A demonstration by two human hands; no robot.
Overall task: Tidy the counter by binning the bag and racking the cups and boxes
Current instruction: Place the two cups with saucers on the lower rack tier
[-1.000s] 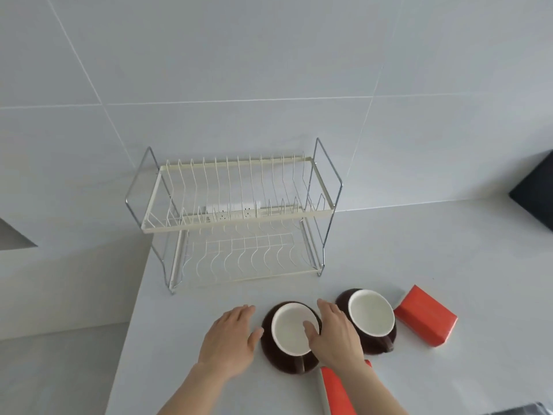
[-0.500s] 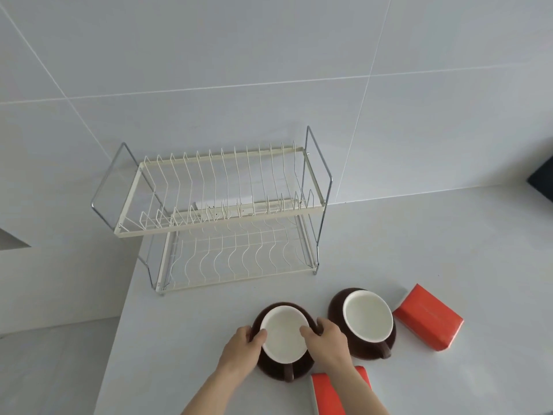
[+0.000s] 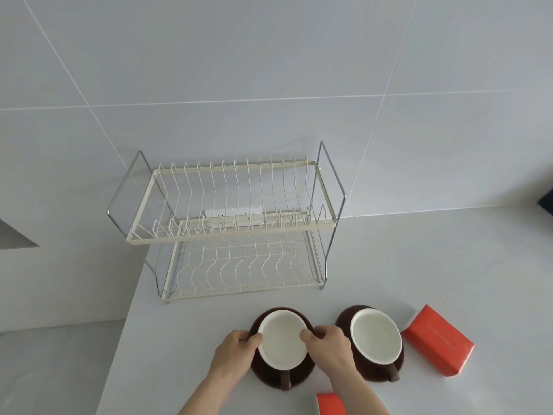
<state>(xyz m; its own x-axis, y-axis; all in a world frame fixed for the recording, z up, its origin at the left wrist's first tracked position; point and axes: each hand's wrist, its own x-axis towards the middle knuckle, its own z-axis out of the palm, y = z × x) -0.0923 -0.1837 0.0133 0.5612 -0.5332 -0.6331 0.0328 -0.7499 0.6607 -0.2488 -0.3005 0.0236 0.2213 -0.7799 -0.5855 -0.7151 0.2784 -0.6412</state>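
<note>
Two brown cups with white insides sit on brown saucers near the counter's front. My left hand and my right hand grip the rim of the left cup from either side, thumbs over the edge. The right cup stands untouched beside my right hand. A red box lies right of that cup. Part of a second red box shows at the bottom edge, under my right forearm. The two-tier cream wire rack stands empty behind the cups, against the wall. No bag is in view.
The white counter ends at a left edge close to the rack, with floor below. A tiled wall rises behind. A dark object pokes in at the far right edge.
Both hands have closed in from resting beside the left cup to gripping its rim. The view has shifted, so the rack sits nearer the middle.
</note>
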